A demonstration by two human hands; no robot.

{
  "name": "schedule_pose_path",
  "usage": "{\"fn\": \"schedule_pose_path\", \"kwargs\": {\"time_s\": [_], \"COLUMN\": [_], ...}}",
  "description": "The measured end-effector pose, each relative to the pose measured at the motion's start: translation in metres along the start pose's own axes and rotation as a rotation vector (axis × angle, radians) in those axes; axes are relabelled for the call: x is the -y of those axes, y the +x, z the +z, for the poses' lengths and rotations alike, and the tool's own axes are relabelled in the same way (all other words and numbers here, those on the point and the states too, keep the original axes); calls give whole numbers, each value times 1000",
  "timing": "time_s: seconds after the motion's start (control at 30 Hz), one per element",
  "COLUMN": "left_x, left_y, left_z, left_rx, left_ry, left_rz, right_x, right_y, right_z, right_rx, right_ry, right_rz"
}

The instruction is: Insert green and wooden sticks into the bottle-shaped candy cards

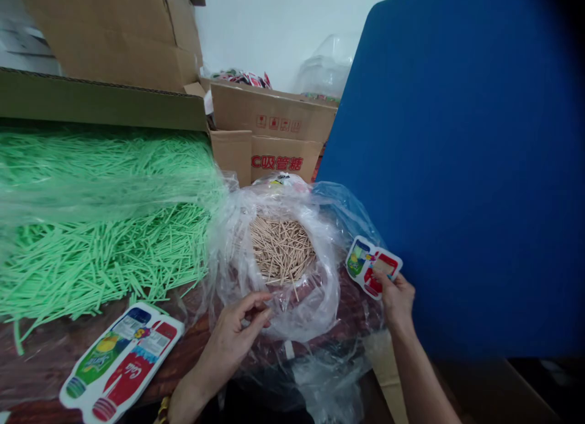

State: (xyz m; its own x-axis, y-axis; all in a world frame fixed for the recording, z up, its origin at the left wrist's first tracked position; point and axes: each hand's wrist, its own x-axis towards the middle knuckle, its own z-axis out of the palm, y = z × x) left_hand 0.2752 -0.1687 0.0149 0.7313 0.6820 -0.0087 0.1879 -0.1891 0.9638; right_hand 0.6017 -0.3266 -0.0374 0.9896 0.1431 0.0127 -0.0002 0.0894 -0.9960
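My right hand (397, 296) grips a bottle-shaped printed card (364, 267) by its lower right edge, thumb over the print. The card shows a green and a red drink bottle. My left hand (237, 329) is at the near rim of a clear plastic bag (326, 302), fingers curled with a gap between thumb and forefinger; I see nothing between them. Inside the bag lies a heap of short tan sticks (283, 247). To the left of my left hand, a stack of similar bottle-shaped cards (123, 363) rests on the dark reddish table (36, 375).
A large mass of thin green sticks (105, 247), partly under clear film, fills the left side by an open cardboard box (100, 98). Another carton (274, 119) with red print stands behind the bag. A big blue panel (461, 168) leans along the right.
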Motion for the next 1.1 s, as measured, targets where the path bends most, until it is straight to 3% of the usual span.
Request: {"fn": "schedule_pose_path", "kwargs": {"time_s": [0.13, 0.33, 0.5, 0.6, 0.77, 0.97, 1.1], "left_x": [5, 11, 13, 14, 17, 17, 18], "left_y": [-3, -6, -10, -12, -12, -14, -18], "left_z": [-5, -15, -14, -15, -18, -21, -24], "left_rx": [-4, -63, -20, -19, -50, -69, -92], "left_ry": [19, 31, 27, 35, 55, 28, 5], "left_rz": [7, 5, 5, -8, -12, -5, -43], "right_x": [-20, -26, -41, -45, -38, -32, -18], "right_y": [-6, -4, 4, 1, -6, 0, -19], "right_z": [3, 2, -9, -10, -9, -23, -23], "right_rx": [-10, -26, -94, -83, -5, -59, -39], "right_ry": [-37, 180, -75, -117, -111, -589, -523], "right_rz": [85, 19, 28, 2, 28, -27, -85]}}
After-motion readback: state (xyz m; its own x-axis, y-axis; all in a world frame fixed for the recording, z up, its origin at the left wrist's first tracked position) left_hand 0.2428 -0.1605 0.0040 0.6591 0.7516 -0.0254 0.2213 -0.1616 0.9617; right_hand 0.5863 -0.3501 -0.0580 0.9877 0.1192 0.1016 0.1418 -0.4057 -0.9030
